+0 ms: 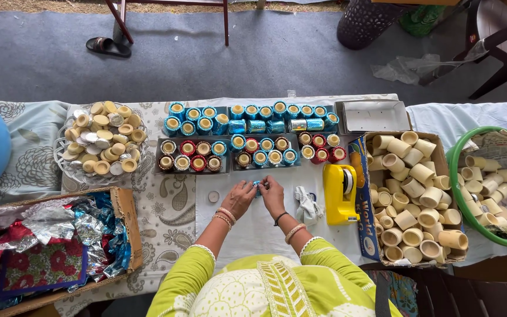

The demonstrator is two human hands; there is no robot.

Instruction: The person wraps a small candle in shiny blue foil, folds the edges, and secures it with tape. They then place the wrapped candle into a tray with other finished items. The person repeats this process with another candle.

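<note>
Both hands meet at the bench (pixel 253 235) centre: left hand (pixel 239 198) and right hand (pixel 273 196) pinch a small blue wrapped cup (pixel 257 185). At twelve o'clock sit trays of foil-wrapped cups (pixel 247 151); at three, a yellow tape dispenser (pixel 340 194) and a carton of plain cups (pixel 412 196).

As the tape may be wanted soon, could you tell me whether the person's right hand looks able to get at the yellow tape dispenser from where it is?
Probably yes. The right hand shares a small blue piece with the left hand, and only a crumpled white cloth lies between it and the yellow tape dispenser.
</note>
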